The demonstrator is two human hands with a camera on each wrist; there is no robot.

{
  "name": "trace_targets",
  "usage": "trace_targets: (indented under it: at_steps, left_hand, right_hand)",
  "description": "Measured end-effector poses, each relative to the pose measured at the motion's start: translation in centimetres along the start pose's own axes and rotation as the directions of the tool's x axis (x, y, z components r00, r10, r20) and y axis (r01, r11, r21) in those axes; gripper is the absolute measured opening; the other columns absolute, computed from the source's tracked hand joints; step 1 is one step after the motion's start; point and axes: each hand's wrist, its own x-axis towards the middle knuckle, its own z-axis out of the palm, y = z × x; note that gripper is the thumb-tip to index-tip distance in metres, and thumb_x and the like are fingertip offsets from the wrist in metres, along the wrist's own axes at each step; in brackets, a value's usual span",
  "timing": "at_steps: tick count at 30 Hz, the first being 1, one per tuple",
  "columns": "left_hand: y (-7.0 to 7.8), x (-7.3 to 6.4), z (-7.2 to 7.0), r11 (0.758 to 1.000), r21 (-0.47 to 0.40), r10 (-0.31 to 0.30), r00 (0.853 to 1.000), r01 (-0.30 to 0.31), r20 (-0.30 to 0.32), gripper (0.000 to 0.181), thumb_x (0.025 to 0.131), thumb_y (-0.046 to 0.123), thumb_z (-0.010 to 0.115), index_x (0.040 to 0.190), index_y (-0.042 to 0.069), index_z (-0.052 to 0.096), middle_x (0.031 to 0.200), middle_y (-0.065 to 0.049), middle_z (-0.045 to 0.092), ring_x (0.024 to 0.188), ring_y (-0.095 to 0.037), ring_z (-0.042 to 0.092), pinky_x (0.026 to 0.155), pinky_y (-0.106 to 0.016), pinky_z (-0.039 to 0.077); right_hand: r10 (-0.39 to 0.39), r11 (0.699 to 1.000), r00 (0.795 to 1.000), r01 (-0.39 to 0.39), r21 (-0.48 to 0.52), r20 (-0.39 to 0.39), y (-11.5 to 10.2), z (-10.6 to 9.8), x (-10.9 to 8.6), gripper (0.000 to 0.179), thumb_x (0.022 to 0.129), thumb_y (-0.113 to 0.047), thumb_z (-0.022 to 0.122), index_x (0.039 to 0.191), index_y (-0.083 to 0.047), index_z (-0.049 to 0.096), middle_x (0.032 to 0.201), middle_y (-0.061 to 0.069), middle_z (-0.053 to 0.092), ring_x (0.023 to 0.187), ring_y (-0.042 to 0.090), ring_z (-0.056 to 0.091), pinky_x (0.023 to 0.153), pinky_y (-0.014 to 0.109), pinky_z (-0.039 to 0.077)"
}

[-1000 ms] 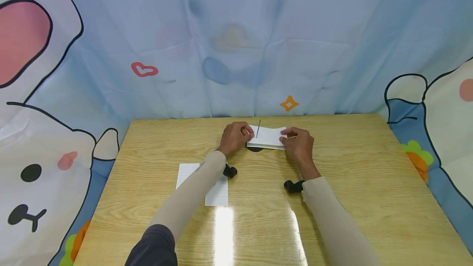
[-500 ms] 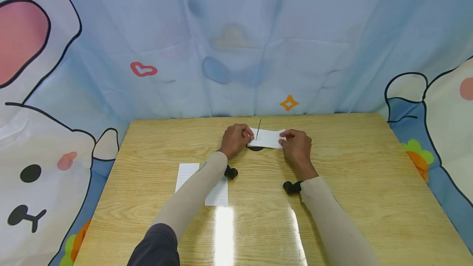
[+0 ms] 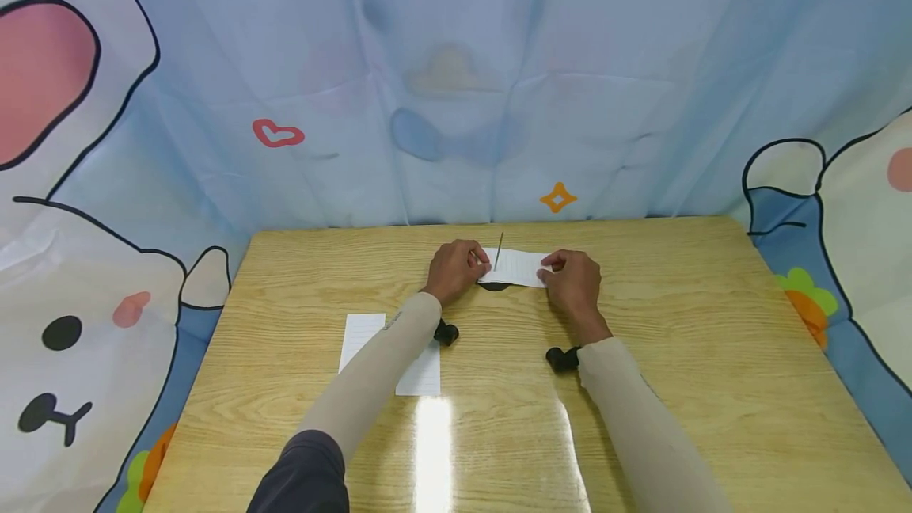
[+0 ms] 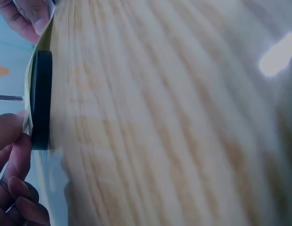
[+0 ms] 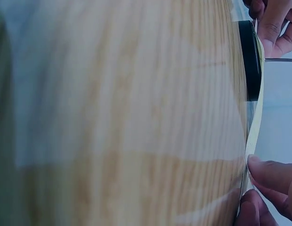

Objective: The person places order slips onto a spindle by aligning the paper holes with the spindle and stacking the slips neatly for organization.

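Observation:
A bill spike stands near the table's far edge, its thin metal pin poking up through a small stack of lined white paper slips. Under the slips, the spike's round black base shows at the front; both wrist views show the base side-on, black and thick. My left hand pinches the slips' left end between thumb and fingers, close beside the pin. At the right end, my right hand pinches the slips' edge, which bends down from the base toward the tabletop.
Nearer on the left, more lined white paper lies on the wooden table, partly hidden under my left forearm. A printed cloth curtain hangs right behind the table's far edge. Black wrist cameras jut inward below both hands.
The slips have sunk slightly down the pin and lie flatter over the base, with more of the pin showing. Both hands moved down a little with them, keeping their pinch.

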Motion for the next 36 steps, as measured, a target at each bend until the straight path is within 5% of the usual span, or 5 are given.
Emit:
trace_targets:
  at_steps: [7, 18, 24, 36]
  left_hand:
    - [0.2, -0.4, -0.3, 1.000, 0.023, -0.007, 1.000, 0.006, 0.019, 0.008, 0.100, 0.021, 0.076, 0.102, 0.014, 0.079, 0.083, -0.004, 0.073, 0.068, -0.014, 0.060, 0.063, -0.027, 0.045]
    - [-0.3, -1.4, -1.1, 0.999, -0.048, 0.000, 0.994, 0.006, 0.110, 0.017, 0.101, 0.021, 0.074, 0.114, 0.013, 0.081, 0.085, -0.003, 0.077, 0.075, -0.013, 0.066, 0.074, -0.031, 0.052]
    - [0.0, -2.3, -2.0, 0.993, -0.120, 0.027, 0.993, -0.013, 0.113, 0.021, 0.102, 0.022, 0.074, 0.120, 0.011, 0.079, 0.088, -0.005, 0.078, 0.076, -0.015, 0.067, 0.071, -0.032, 0.052]
    - [0.4, -4.0, -4.1, 0.991, -0.111, 0.092, 0.985, -0.076, 0.145, 0.024, 0.101, 0.026, 0.075, 0.120, 0.012, 0.078, 0.094, -0.003, 0.076, 0.077, -0.019, 0.063, 0.070, -0.031, 0.050]
  right_hand:
    - [0.021, 1.000, 1.000, -0.021, 0.000, 0.015, 0.4, 0.0, -0.3, 0.017, 0.095, -0.017, 0.079, 0.103, -0.003, 0.081, 0.103, 0.021, 0.074, 0.096, 0.038, 0.068, 0.086, 0.053, 0.052]
    - [0.063, 0.983, 0.996, -0.051, 0.174, -0.065, 0.5, 0.5, -2.5, 0.026, 0.096, -0.026, 0.081, 0.113, -0.006, 0.080, 0.118, 0.019, 0.065, 0.104, 0.037, 0.063, 0.091, 0.055, 0.052]
    - [0.042, 0.972, 0.991, -0.013, 0.233, -0.123, -1.0, 0.0, -3.7, 0.030, 0.096, -0.026, 0.081, 0.118, -0.006, 0.079, 0.117, 0.018, 0.066, 0.095, 0.033, 0.067, 0.082, 0.045, 0.054]
    - [0.029, 0.946, 0.987, 0.024, 0.324, -0.160, -4.5, -0.7, -7.4, 0.028, 0.094, -0.024, 0.084, 0.117, -0.009, 0.078, 0.117, 0.011, 0.069, 0.092, 0.028, 0.072, 0.073, 0.019, 0.052]
